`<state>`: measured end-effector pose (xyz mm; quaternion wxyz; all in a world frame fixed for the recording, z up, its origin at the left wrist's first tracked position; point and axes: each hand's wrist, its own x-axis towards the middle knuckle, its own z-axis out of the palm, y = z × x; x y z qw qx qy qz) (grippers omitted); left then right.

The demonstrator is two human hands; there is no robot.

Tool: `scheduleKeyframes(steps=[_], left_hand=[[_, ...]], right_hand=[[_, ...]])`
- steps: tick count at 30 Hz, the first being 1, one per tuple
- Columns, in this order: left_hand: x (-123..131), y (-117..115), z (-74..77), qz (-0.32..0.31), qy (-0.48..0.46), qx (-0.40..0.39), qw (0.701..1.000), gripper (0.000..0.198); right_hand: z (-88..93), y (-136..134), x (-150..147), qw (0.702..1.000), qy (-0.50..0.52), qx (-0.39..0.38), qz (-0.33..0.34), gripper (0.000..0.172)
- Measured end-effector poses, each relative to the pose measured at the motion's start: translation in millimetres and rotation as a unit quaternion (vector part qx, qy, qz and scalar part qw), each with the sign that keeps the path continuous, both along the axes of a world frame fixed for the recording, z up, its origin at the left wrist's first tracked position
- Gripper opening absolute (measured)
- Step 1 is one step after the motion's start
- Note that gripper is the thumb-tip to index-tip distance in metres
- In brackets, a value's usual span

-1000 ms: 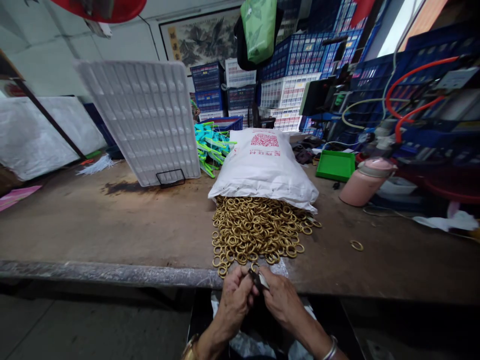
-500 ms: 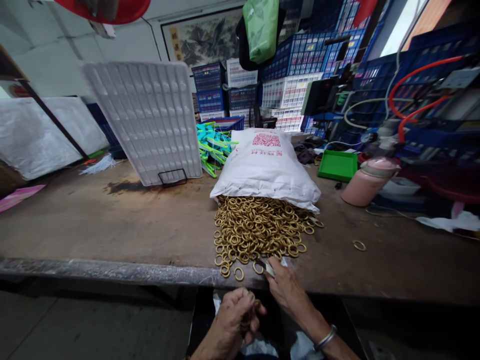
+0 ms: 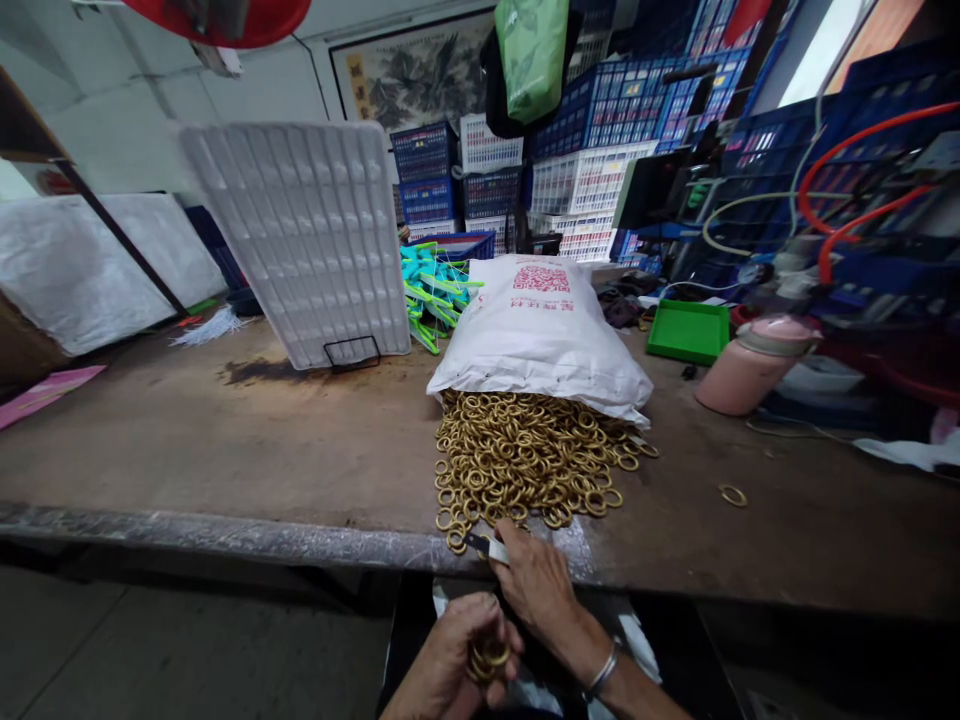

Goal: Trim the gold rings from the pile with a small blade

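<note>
My left hand [image 3: 455, 655] is low in front of the table edge, its fingers curled round several gold-coloured rings [image 3: 487, 658]. My right hand [image 3: 538, 580] rests at the table's front edge, closed on a small knife [image 3: 491, 548] with a pale handle and a dark blade. The blade points left, over the near rings of a large pile of gold rings [image 3: 525, 455]. This pile spills from the mouth of a white woven sack [image 3: 544, 335] with red print. A metal bracelet circles my right wrist.
A ribbed whitish plastic tray [image 3: 307, 250] stands upright at the left. Bright green and turquoise pieces [image 3: 435, 295] lie behind the sack. To the right are a green tray [image 3: 688, 332], a pink bottle [image 3: 754, 365] and one loose ring [image 3: 733, 496]. Stacked crates [image 3: 589, 180] fill the back.
My right hand with the knife has moved left and slightly down along the table edge. My left hand has turned or dropped a little, showing the rings in it more clearly.
</note>
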<state>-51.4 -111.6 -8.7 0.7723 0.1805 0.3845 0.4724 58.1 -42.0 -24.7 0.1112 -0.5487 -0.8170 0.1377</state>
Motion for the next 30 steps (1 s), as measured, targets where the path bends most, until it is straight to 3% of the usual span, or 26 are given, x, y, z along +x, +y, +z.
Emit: scheduleKeyframes(steps=[6,12,15,17,23,27,30], left_hand=[[-10,0,-6.6,-0.008,0.008,0.008,1.000,0.023],[12,5,-14.4,-0.015,0.032,0.001,0.999,0.023],[21,8,-12.7,-0.028,0.065,0.076,0.995,0.024],[20,8,-8.5,-0.035,0.150,0.139,0.978,0.022],[-4,0,1.3,0.010,0.453,0.262,0.852,0.014],[-26,13,-2.2,0.113,0.619,0.298,0.717,0.013],[-37,29,-7.6,0.097,0.705,0.300,0.635,0.013]], right_hand=[[0.0,4,-7,1.000,-0.012,0.006,-0.010,0.024],[12.7,8,-9,0.999,-0.023,-0.022,-0.028,0.019],[13.7,11,-7,0.999,-0.030,-0.027,-0.034,0.015],[13.8,13,-4,0.998,-0.029,-0.029,-0.036,0.014],[15.6,11,-3,0.999,-0.029,-0.028,-0.024,0.017],[15.7,8,-3,0.999,-0.041,-0.030,-0.019,0.020],[16.1,7,-2,0.998,-0.047,-0.026,-0.022,0.022]])
